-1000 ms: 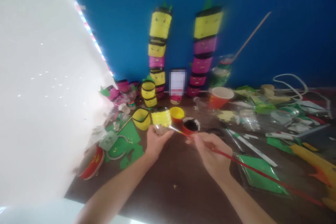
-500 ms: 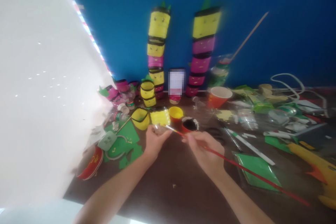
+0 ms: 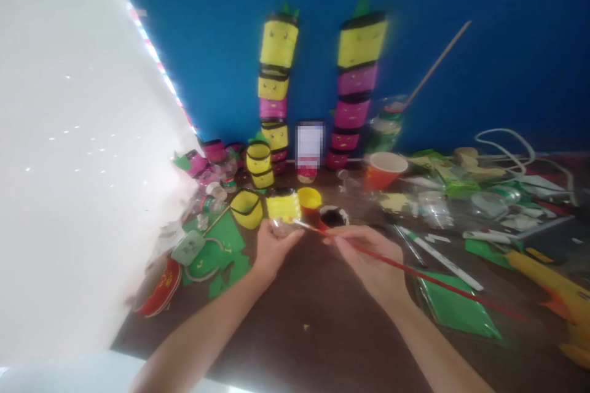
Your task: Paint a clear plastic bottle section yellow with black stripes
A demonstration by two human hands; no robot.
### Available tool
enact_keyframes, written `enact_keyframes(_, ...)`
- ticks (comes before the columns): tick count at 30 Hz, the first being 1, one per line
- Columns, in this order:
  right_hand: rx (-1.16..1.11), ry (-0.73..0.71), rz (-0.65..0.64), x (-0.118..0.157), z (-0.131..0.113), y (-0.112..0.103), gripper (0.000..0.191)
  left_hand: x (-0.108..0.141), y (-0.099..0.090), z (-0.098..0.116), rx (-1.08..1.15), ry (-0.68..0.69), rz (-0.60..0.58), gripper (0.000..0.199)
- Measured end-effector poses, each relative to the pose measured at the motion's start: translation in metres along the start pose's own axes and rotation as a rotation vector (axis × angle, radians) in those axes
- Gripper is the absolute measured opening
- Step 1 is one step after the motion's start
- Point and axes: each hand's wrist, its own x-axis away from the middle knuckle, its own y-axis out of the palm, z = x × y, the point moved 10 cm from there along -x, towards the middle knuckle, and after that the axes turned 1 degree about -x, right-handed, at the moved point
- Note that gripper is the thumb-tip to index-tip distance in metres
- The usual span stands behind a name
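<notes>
My left hand (image 3: 275,247) is closed around the clear lower end of a cut plastic bottle (image 3: 283,204), whose upper part is painted yellow with a black rim. In my right hand (image 3: 369,256) is a long red paintbrush (image 3: 401,265), and its tip touches the bottle's side near the lower edge of the yellow. Just behind stand a cup of yellow paint (image 3: 310,198) and a cup of black paint (image 3: 334,217). To the left of the bottle sits a yellow cup with a black rim (image 3: 246,209).
Two tall stacks of yellow and magenta painted cups (image 3: 278,43) rise against the blue wall. Green sheets (image 3: 225,236) and a red bowl-like container (image 3: 159,287) lie at left. On the right are a red-orange cup (image 3: 386,170), a green packet (image 3: 456,304) and a yellow glue gun (image 3: 544,282).
The bottle has shifted slightly right. My right hand has moved a little right with the paintbrush, whose handle end has swung upward.
</notes>
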Motion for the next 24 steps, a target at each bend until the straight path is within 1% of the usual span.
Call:
enact_keyframes(4,-0.004,0.045,-0.008,0.003,-0.002,0.005,0.007,0.000,0.001,0.001,-0.006,0.009,-0.007,0.046)
enact_keyframes(7,0.017,0.067,-0.005,0.001,0.005,0.005,0.007,0.000,0.001,0.001,-0.002,0.006,-0.008,0.046)
enact_keyframes(11,0.038,0.008,-0.006,-0.004,0.011,0.000,0.011,-0.001,0.000,0.001,0.025,-0.004,0.010,0.046)
enact_keyframes(15,0.009,-0.027,0.031,-0.004,0.007,-0.007,0.009,-0.001,0.000,0.002,0.044,-0.008,0.011,0.044)
enact_keyframes(20,0.038,0.029,-0.002,0.001,0.003,0.002,0.009,0.000,-0.002,0.002,0.016,0.005,0.012,0.044)
enact_keyframes(22,0.033,0.018,-0.020,0.000,0.004,0.004,0.010,-0.002,-0.004,0.000,-0.001,0.005,0.028,0.045)
enact_keyframes(24,0.029,-0.009,-0.019,-0.002,0.007,0.001,0.012,-0.003,-0.006,-0.002,0.006,-0.001,0.038,0.045)
